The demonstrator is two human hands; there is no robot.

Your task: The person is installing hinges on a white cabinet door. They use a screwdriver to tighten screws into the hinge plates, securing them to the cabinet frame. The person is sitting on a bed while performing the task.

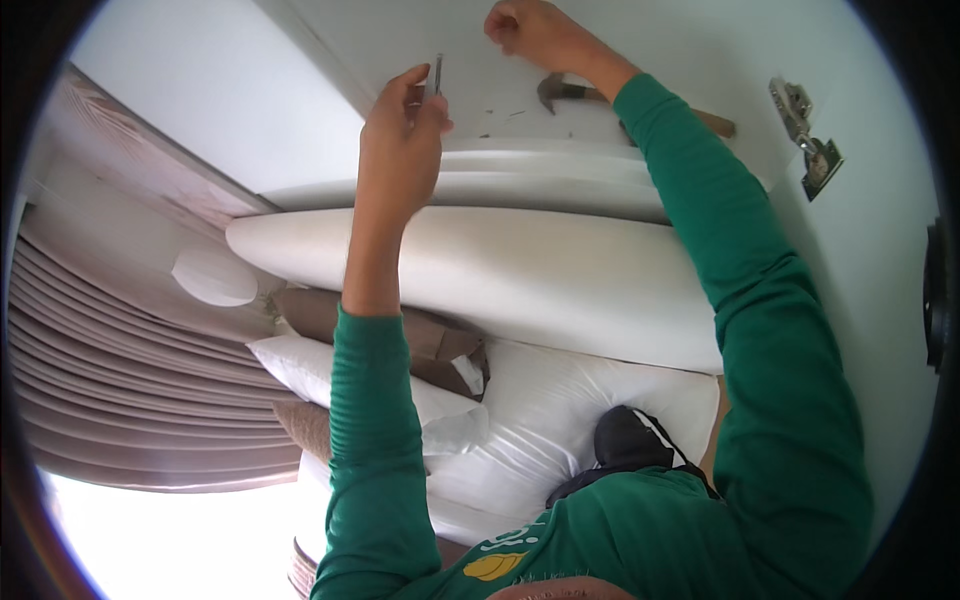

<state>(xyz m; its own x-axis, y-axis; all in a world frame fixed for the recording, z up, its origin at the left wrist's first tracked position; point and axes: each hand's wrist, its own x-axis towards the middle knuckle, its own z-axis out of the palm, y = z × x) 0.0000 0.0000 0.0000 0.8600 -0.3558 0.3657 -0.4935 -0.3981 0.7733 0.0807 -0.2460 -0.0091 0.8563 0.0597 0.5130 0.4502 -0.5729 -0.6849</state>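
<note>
My left hand is raised with thumb and fingers pinched around a slim metal rod, which points upward; I cannot tell whether it is a nail, a screw or a bit. Farther right and higher, my right hand has its fingers curled together; whatever it may hold is too small or hidden to make out. Beneath the right wrist a claw hammer lies on the white surface, its wooden handle passing behind my forearm. Several small dark bits are scattered between the hands.
A metal cabinet hinge is fixed on the white panel at right. Below are a long padded cream headboard, white pillows and a dark bag-like item on the bed. Pleated curtains and a white lampshade are at left.
</note>
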